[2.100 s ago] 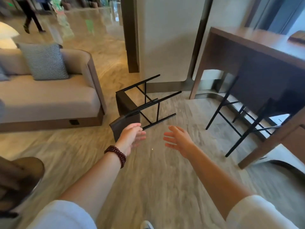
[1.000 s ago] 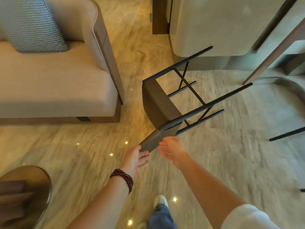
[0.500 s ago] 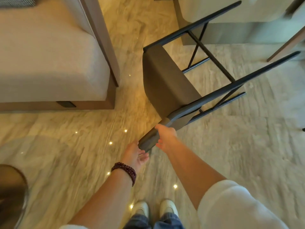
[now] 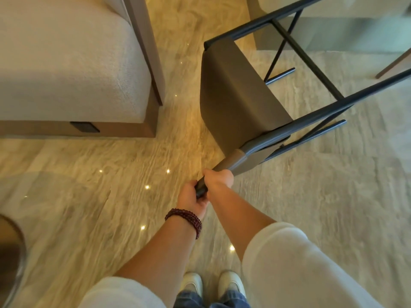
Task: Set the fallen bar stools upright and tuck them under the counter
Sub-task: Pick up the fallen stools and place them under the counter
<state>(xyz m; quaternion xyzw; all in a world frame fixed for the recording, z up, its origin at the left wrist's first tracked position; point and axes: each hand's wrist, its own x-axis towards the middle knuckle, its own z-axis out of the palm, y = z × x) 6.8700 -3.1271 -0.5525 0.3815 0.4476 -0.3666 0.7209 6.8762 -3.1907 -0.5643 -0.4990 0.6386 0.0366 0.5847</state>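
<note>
Hands clench the near end of the fallen brown-seated, black-metal-framed bar stool [image 4: 240, 96]: left hand [image 4: 191, 197] nearest, right hand [image 4: 219, 178] just beyond. It lies right of the beige sofa [image 4: 66, 63]; I'd lift steadily, pivoting on its far legs

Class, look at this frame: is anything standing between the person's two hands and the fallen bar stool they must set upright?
Nothing visible does. The left hand and right hand are both closed on the backrest end of the bar stool, which lies tipped beside the sofa.
</note>
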